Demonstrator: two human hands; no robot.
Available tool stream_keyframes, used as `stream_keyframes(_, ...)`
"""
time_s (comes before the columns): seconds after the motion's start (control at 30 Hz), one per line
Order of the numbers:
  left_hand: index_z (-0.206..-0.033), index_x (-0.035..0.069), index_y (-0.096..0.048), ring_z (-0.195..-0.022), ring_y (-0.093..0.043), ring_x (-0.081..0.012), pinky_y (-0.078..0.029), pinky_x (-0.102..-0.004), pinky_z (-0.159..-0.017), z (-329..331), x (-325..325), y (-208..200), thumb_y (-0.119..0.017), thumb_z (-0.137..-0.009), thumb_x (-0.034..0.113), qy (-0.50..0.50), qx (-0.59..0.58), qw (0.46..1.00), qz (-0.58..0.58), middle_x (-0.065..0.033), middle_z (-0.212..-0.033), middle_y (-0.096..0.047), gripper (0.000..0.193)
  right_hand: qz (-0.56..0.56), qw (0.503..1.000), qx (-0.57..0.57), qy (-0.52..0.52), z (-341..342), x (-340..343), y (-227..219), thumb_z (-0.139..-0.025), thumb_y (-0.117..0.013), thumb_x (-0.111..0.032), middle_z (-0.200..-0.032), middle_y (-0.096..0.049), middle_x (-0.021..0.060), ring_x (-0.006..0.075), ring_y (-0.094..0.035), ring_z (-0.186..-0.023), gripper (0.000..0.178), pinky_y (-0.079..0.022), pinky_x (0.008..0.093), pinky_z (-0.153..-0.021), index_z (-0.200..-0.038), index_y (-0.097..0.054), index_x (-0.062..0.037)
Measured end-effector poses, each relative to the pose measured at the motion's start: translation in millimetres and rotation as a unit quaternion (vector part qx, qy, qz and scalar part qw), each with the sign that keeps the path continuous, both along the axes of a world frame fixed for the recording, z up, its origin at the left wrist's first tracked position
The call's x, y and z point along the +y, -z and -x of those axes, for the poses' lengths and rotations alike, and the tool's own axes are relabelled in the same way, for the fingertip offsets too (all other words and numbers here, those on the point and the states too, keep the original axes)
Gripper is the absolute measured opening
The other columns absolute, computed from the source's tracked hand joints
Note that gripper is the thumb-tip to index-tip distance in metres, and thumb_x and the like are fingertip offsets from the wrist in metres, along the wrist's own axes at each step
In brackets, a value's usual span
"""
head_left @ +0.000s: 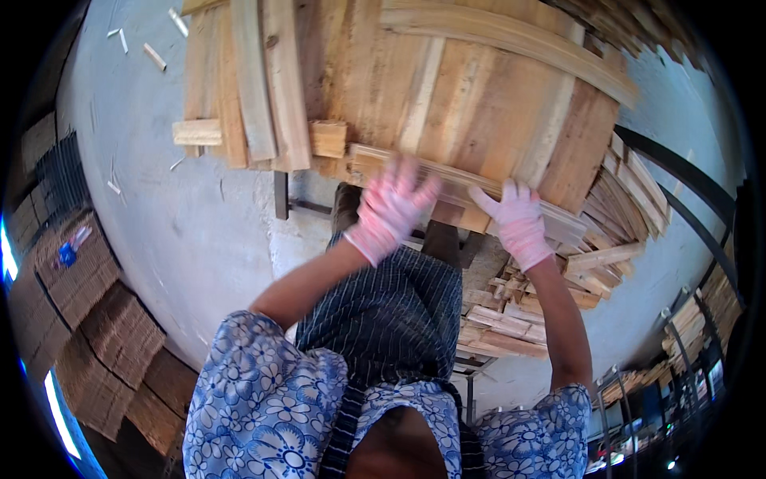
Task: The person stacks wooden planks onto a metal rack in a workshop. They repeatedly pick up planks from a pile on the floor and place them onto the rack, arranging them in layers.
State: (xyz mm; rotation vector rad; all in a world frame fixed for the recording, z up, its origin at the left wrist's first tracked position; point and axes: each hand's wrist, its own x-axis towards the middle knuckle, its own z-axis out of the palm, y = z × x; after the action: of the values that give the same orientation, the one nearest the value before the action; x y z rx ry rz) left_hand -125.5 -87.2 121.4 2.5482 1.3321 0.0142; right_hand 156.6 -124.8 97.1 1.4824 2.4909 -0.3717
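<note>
Both my hands wear pale pink and white gloves. Slightly blurred, my left hand (391,209) is open with fingers spread, over the near edge of a wide panel of side-by-side wooden boards (479,112). A narrow wooden strip (459,177) lies along that edge. My right hand (519,219) rests on this strip farther right, its thumb apart and its fingers laid over the wood. Whether the left fingertips touch the strip, I cannot tell. Across the panel's far side lies another long wooden batten (519,40).
Loose planks (279,88) lie on the panel's left part, above a short crosspiece (327,138). Wood offcuts (511,319) are heaped below at the right, near a curved dark metal bar (686,172). Stacked wood bundles (120,327) stand at left. Scraps (155,56) litter the grey floor.
</note>
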Motion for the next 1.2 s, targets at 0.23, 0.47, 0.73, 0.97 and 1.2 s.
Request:
stream_keyframes(0.23, -0.137, 0.021, -0.053, -0.103, -0.062, -0.0278, -0.051, -0.0465, -0.083, 23.7, 57.8, 8.3, -0.074, -0.078, 0.021, 0.123, 0.077, 0.988, 0.050, -0.0053, -0.111, -0.060, 0.063, -0.056, 0.973, 0.141, 0.171, -7.4, -3.0, -37.8, -0.090, -0.069, -0.026, -0.129, -0.056, 0.0190, 0.0380, -0.055, -0.119, 0.064, -0.043, 0.0577, -0.103, -0.150, -0.050, -0.0392)
stream_keyframes(0.47, -0.150, 0.019, -0.041, -0.118, -0.058, -0.0348, -0.050, -0.0495, -0.094, 25.5, 54.9, 11.8, -0.086, -0.072, 0.030, 0.115, 0.179, 0.972, 0.099, -0.0120, -0.127, -0.057, 0.090, -0.038, -0.089, 0.575, 0.812, -49.3, -117.7, -26.7, -0.097, -0.062, -0.055, -0.149, -0.050, 0.0175, 0.0346, -0.045, -0.137, 0.077, -0.030, 0.0545, -0.120, -0.152, -0.043, -0.0050)
stream_keyframes(0.73, -0.151, 0.013, -0.042, -0.127, -0.053, -0.0405, -0.046, -0.0517, -0.105, -54.4, 83.4, -38.5, -0.079, -0.080, 0.030, 0.150, 0.212, 0.959, 0.113, -0.0201, -0.135, -0.054, 0.082, -0.009, -0.124, 0.756, 0.642, -33.4, -95.4, 68.7, -0.101, -0.049, -0.066, -0.156, -0.046, 0.0107, 0.0292, -0.046, -0.142, 0.077, -0.037, 0.0507, -0.117, -0.157, -0.039, -0.0144)
stream_keyframes(0.97, -0.123, 0.001, -0.063, -0.112, -0.063, -0.0364, -0.049, -0.0419, -0.101, -359.5, 98.8, -35.2, -0.067, -0.094, 0.019, 0.162, -0.178, 0.908, 0.344, -0.0201, -0.118, -0.065, 0.034, -0.004, 0.390, 0.416, 0.821, -136.8, -213.8, 124.2, -0.097, -0.059, -0.059, -0.155, -0.041, 0.0294, 0.0445, -0.043, -0.142, 0.090, -0.038, 0.0420, -0.117, -0.163, -0.024, -0.0080)
stream_keyframes(1.2, -0.133, 0.004, -0.060, -0.124, -0.059, -0.0376, -0.047, -0.0422, -0.105, -602.5, 88.4, 94.7, -0.057, -0.099, 0.040, 0.357, -0.049, 0.908, 0.213, -0.0224, -0.135, -0.060, 0.049, 0.096, 0.396, -0.008, 0.913, -321.8, -248.1, 169.6, -0.086, -0.067, -0.061, -0.129, -0.055, 0.0264, 0.0436, -0.057, -0.120, 0.105, -0.048, 0.0516, -0.098, -0.164, -0.019, -0.0096)
